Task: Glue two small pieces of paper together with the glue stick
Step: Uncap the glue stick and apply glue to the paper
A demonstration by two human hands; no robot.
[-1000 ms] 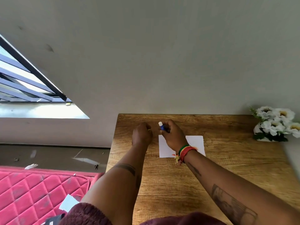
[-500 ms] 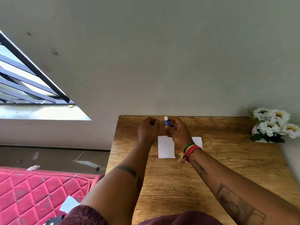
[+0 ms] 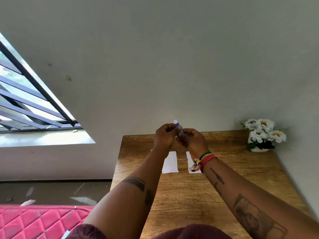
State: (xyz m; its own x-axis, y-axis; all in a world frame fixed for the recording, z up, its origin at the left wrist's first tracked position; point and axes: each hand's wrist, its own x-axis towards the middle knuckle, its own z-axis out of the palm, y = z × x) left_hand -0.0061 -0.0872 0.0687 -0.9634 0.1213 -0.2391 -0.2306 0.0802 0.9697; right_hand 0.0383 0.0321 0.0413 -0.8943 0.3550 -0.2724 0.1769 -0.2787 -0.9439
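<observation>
A small blue glue stick [image 3: 177,125] with a white end points up and away, raised above the far part of the wooden table [image 3: 241,178]. My right hand [image 3: 194,141] grips its lower part. My left hand [image 3: 164,136] is closed right beside it, fingertips touching the stick's body. Two small white pieces of paper lie flat on the table under my wrists: the left paper [image 3: 170,163] and the right paper [image 3: 190,163], partly hidden by my right wrist and its bracelets.
A white pot of white flowers [image 3: 262,134] stands at the table's far right corner against the wall. A pink quilted mattress [image 3: 39,221] lies on the floor to the left. A barred window [image 3: 25,104] is at the far left.
Both hands rose from the table and came together around the glue stick. The two papers, earlier partly covered by my right hand, now show side by side with a gap.
</observation>
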